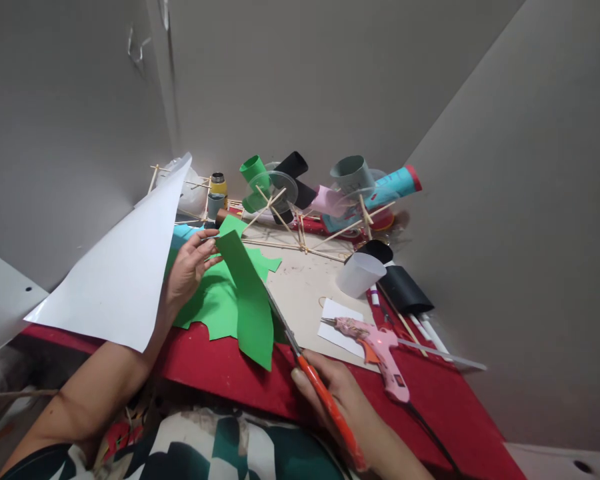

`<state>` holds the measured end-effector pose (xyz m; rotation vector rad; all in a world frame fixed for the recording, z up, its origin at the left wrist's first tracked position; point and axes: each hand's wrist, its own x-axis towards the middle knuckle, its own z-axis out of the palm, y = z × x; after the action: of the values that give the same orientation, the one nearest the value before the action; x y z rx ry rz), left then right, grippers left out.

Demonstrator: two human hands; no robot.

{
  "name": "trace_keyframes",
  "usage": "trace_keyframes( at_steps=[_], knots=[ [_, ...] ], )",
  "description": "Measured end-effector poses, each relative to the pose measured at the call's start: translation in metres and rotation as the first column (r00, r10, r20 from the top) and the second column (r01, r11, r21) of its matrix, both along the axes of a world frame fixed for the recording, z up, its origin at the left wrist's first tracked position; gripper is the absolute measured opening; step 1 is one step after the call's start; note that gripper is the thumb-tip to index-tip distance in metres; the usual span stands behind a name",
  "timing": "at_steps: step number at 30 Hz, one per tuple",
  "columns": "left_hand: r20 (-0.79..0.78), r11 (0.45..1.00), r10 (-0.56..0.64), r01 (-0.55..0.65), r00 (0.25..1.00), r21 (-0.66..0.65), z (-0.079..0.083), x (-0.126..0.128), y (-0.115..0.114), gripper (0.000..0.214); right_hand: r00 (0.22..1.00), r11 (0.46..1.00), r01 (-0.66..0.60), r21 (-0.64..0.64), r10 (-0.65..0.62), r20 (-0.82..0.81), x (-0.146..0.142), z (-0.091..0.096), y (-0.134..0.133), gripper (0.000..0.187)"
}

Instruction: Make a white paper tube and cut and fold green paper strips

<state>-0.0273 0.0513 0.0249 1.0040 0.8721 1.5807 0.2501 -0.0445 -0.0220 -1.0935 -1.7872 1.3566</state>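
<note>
My left hand (193, 265) is at the upper left corner of a green paper strip (250, 303), its fingertips pinching the edge. The strip hangs upright and bends slightly toward me. In my right hand (337, 383) is a pair of scissors with orange handles (325, 403). Their metal blades (283, 319) point up and left along the strip's right edge. Behind the strip lies a larger piece of green paper (210, 293) with a jagged outline. A big white sheet (125, 267) leans over my left forearm.
A pink glue gun (377, 343) lies on white paper at right, beside a white paper tube (361, 275) and a black tube (407, 289). Stick frames (303, 243) with clear discs and coloured tubes stand behind. A yellow bottle (219, 185) is at the back. Red cloth (455, 407) covers the table.
</note>
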Motion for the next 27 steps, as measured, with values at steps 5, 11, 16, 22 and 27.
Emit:
trace_keyframes(
  at_steps=[5,11,16,22,27],
  knots=[
    [-0.486,0.972,0.227,-0.162,0.844,0.173,0.009,-0.001,-0.006,0.027,0.998,0.998,-0.004,0.070,0.000,0.058,0.011,0.005,0.001,0.024],
    [-0.676,0.974,0.221,-0.122,0.703,0.191,0.022,0.005,-0.020,0.033,0.984,0.995,-0.020,0.098,0.002,0.178,0.018,0.005,0.001,0.022],
    [-0.638,0.994,-0.022,0.088,0.770,0.071,0.034,0.004,-0.023,0.034,0.989,0.998,-0.059,-0.010,0.060,0.135,0.020,0.013,0.001,0.029],
    [-0.542,0.989,-0.088,0.138,0.836,0.053,0.039,0.004,-0.011,0.025,0.976,0.908,-0.200,-0.367,0.151,-0.159,0.032,0.001,-0.007,0.043],
    [-0.370,0.984,0.021,0.046,0.929,0.172,0.038,-0.002,0.002,0.051,0.881,0.813,-0.310,-0.492,0.051,-0.471,0.042,-0.019,-0.010,0.055]
  ],
)
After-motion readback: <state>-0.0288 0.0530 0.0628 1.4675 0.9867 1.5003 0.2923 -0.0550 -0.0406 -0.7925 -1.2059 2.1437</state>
